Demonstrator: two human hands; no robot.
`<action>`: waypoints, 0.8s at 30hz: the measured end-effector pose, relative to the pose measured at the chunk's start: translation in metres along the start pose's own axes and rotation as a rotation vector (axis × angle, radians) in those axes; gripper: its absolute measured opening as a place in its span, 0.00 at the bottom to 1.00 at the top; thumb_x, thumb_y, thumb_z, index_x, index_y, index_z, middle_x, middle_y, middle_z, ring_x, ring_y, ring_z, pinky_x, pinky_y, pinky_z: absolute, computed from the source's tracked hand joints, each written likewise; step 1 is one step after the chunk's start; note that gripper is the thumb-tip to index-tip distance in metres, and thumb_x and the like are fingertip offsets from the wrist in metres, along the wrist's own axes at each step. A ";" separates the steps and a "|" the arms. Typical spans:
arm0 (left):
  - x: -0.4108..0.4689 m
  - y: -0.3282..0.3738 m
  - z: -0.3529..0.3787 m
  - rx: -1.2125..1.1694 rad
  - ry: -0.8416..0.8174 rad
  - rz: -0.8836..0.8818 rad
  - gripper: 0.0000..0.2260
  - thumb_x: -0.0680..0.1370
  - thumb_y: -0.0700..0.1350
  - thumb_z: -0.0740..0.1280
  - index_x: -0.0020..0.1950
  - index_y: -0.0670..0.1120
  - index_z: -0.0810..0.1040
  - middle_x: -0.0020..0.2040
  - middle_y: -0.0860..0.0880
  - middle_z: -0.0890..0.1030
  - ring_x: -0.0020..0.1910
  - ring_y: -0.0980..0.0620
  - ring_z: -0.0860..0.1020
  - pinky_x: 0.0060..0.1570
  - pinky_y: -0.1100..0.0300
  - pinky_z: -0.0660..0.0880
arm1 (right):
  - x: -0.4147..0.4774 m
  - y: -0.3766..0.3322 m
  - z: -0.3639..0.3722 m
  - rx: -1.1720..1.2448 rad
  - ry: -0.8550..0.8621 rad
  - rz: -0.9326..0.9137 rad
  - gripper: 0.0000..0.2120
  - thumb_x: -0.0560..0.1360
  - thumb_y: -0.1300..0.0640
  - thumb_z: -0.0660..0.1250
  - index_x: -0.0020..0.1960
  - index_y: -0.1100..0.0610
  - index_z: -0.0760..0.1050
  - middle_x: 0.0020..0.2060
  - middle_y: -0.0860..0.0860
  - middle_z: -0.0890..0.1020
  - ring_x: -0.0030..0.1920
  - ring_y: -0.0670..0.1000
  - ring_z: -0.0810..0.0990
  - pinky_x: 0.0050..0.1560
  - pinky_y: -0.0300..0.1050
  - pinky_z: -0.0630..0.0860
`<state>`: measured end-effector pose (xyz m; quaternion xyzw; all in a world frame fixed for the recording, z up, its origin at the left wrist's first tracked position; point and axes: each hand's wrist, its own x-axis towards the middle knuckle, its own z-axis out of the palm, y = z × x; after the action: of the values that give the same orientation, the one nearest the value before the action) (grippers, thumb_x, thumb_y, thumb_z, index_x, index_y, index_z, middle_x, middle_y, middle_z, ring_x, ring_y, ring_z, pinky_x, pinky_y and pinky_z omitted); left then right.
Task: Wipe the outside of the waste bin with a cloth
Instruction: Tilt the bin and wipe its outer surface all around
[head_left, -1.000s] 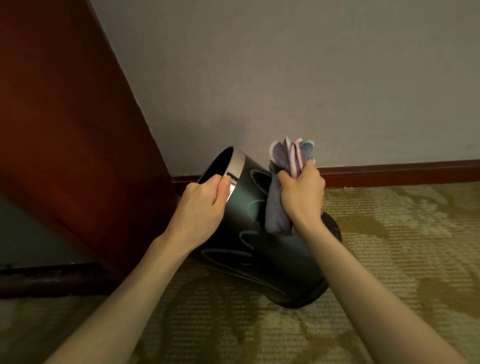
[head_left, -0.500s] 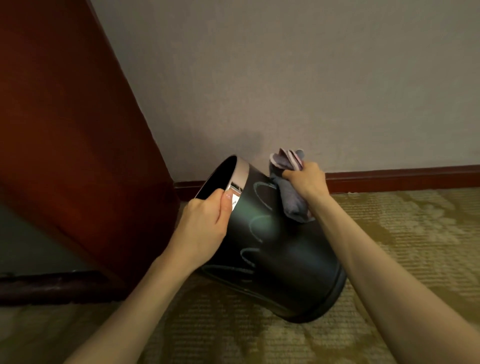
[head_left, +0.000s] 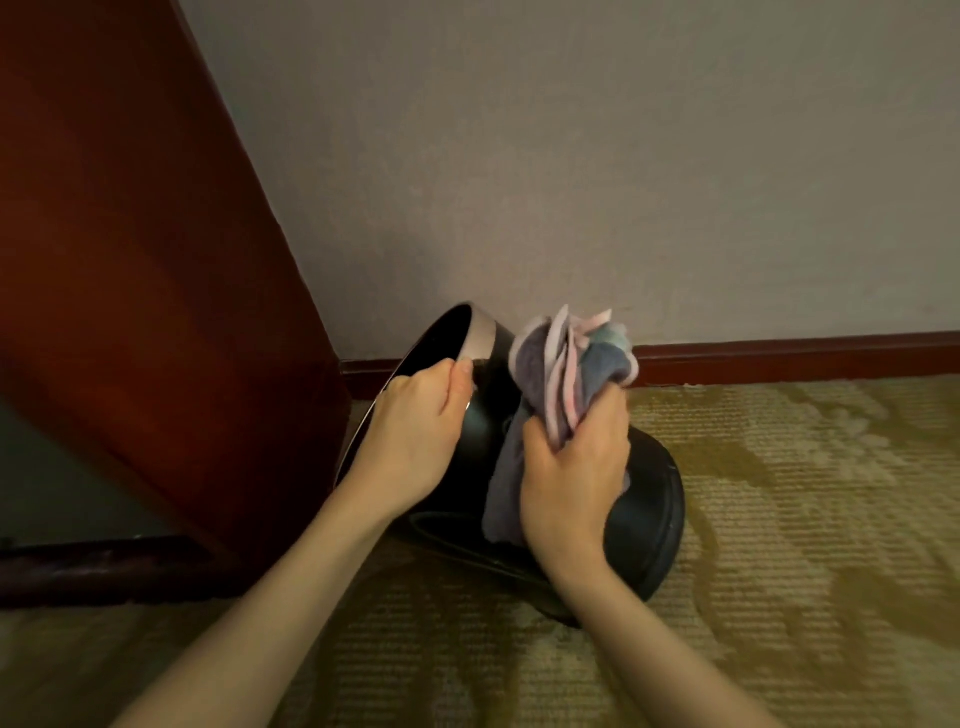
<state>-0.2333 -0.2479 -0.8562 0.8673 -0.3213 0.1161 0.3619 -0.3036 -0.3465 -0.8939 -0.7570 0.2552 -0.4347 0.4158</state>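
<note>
Round black glossy waste bin (head_left: 649, 499), with a pale pinkish rim band (head_left: 480, 338) beside the fingers of the left hand (head_left: 415, 441). Bunched towelling cloth (head_left: 561, 374) above the fingers of the right hand (head_left: 571, 483): grey-purple, pink-edged, blue-green. Ribbed carpet (head_left: 805, 493): olive-gold with pale leafy patterning.

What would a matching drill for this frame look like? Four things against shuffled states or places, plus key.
Column A
1. left hand
2. right hand
3. waste bin
4. baseboard

Column B
a. tilted over the carpet, mouth facing up and left
b. grips the bunched cloth against the bin's side
c. grips the metallic rim
d. dark red strip along the foot of the wall

Pairs: 1-c, 2-b, 3-a, 4-d
</note>
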 end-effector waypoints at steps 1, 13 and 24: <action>0.000 0.002 0.001 -0.005 -0.005 -0.003 0.19 0.82 0.47 0.53 0.31 0.46 0.68 0.25 0.49 0.70 0.26 0.51 0.70 0.26 0.59 0.61 | -0.009 0.000 -0.001 -0.018 0.019 -0.025 0.18 0.68 0.61 0.68 0.55 0.57 0.66 0.46 0.52 0.73 0.47 0.52 0.74 0.47 0.49 0.72; 0.004 0.004 0.004 0.037 0.031 0.075 0.16 0.81 0.44 0.56 0.32 0.47 0.67 0.25 0.52 0.69 0.23 0.54 0.70 0.26 0.61 0.62 | 0.014 -0.009 0.002 0.024 0.020 0.044 0.16 0.69 0.60 0.67 0.54 0.59 0.68 0.46 0.51 0.71 0.48 0.57 0.75 0.50 0.54 0.72; -0.015 0.009 0.002 -0.003 -0.045 0.061 0.16 0.81 0.44 0.56 0.34 0.42 0.69 0.25 0.47 0.70 0.22 0.51 0.68 0.23 0.53 0.63 | 0.106 -0.005 0.028 -0.021 -0.342 0.308 0.12 0.71 0.54 0.66 0.53 0.57 0.73 0.44 0.54 0.75 0.42 0.55 0.73 0.43 0.44 0.66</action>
<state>-0.2506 -0.2473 -0.8586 0.8591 -0.3556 0.1072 0.3521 -0.2266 -0.4115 -0.8500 -0.7759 0.2983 -0.2288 0.5065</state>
